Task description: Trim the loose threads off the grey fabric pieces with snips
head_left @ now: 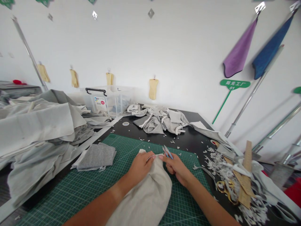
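Observation:
A light beige cloth (pixel 150 191) hangs down toward the bottom of the view, over the green cutting mat (pixel 89 185). My left hand (pixel 142 163) is closed on its upper edge. Close beside it, my right hand (pixel 175 164) pinches the same edge between thumb and finger. Small blue-handled snips (pixel 167 152) are also held in my right hand, with their metal blades pointing up and away from me. A folded grey cloth (pixel 97 156) lies on the mat to the left of my hands.
Big piles of grey cloth (pixel 35 125) fill the left, beside a clear plastic box (pixel 110 102). Crumpled cloths (pixel 162 119) lie behind the mat. At right are white scraps (pixel 219 161), gold-handled scissors (pixel 227 190) and wooden rulers (pixel 247 172).

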A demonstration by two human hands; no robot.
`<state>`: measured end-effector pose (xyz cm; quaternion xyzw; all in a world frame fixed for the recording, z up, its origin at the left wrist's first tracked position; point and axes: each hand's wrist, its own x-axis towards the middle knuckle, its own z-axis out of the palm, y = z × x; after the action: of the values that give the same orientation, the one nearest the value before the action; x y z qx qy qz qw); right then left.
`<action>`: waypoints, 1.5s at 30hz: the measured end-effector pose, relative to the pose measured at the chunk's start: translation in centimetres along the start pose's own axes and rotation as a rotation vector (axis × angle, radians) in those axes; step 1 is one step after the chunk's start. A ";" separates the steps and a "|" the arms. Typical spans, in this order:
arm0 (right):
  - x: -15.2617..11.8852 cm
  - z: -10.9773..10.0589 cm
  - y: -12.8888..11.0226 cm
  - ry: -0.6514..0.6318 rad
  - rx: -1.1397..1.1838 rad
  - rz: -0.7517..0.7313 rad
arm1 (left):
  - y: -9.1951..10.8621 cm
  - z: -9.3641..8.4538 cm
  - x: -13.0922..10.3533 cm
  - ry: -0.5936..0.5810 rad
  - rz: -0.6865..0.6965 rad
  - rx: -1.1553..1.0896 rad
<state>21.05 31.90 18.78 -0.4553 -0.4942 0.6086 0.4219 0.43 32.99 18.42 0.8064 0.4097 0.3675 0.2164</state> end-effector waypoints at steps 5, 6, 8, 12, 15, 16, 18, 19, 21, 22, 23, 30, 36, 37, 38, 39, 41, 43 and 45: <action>0.2 0.1 0.2 0.029 -0.007 0.003 | -0.3 0.1 0.0 0.015 -0.041 0.041; 0.3 0.1 0.3 0.036 -0.007 0.010 | -0.4 0.1 0.0 0.015 -0.054 0.033; 0.3 0.1 0.4 0.053 -0.011 0.021 | -0.4 0.2 0.1 0.011 -0.060 -0.010; 0.3 0.5 0.4 0.086 -0.055 0.001 | -0.1 0.0 0.3 0.016 -0.014 -0.107; 0.2 0.8 0.4 0.089 -0.099 -0.021 | -0.2 0.1 0.4 0.006 -0.014 -0.144; 0.2 0.8 0.4 0.092 -0.109 -0.020 | -0.4 0.2 0.5 0.001 -0.026 -0.161; 0.2 0.9 0.4 0.099 -0.122 -0.011 | -0.8 0.4 0.6 -0.017 -0.059 -0.211; 0.2 0.9 0.4 0.102 -0.127 -0.008 | -1.0 0.5 0.6 -0.024 -0.077 -0.244; 0.2 0.8 0.5 0.105 -0.142 -0.003 | -1.4 0.7 0.7 -0.022 -0.108 -0.309; 0.3 0.8 0.6 0.107 -0.159 -0.003 | -1.6 0.7 0.7 -0.012 -0.119 -0.336; 0.3 0.8 0.7 0.115 -0.183 -0.011 | -1.7 0.7 0.7 0.000 -0.128 -0.359; 0.3 1.0 1.4 0.208 -0.488 -0.227 | -1.8 0.5 1.0 -0.049 -0.160 -0.425; -0.4 1.8 0.8 0.217 -0.646 -0.302 | -1.9 0.3 1.0 -0.051 -0.193 -0.441; -0.5 1.9 0.7 0.217 -0.663 -0.310 | -1.9 0.3 1.0 -0.059 -0.191 -0.468; -0.6 2.1 0.6 0.215 -0.678 -0.317 | -1.9 0.3 1.0 -0.067 -0.189 -0.495; -0.8 2.2 0.4 0.213 -0.688 -0.324 | -1.9 0.2 1.1 -0.072 -0.189 -0.520; -1.0 2.5 0.3 0.205 -0.700 -0.336 | -1.9 0.1 1.1 -0.077 -0.194 -0.550; -1.2 2.7 0.1 0.195 -0.705 -0.346 | -1.8 0.0 1.2 -0.076 -0.202 -0.571; -1.4 2.8 0.0 0.175 -0.704 -0.351 | -1.8 -0.1 1.2 -0.072 -0.202 -0.590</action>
<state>18.66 29.96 19.26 -0.5308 -0.7049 0.2799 0.3782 -0.07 35.02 17.78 0.6765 0.3555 0.4184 0.4908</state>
